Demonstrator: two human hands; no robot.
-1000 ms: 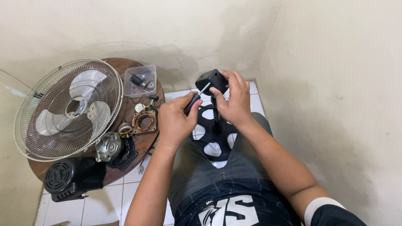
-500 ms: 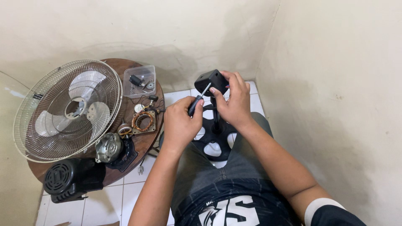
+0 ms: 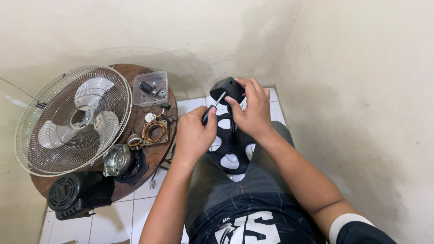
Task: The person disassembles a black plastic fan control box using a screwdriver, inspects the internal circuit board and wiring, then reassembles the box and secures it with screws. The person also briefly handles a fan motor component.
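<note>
While my right hand (image 3: pixel 253 108) grips the small black plastic box (image 3: pixel 227 89) above my lap, my left hand (image 3: pixel 194 133) holds a thin black-handled screwdriver (image 3: pixel 212 109), its tip touching the box.

Soft, even light is filling the corner, casting a faint grey shadow on the cream plaster wall (image 3: pixel 190 40); everything is staying sharp, with edges bowing slightly outward.
</note>
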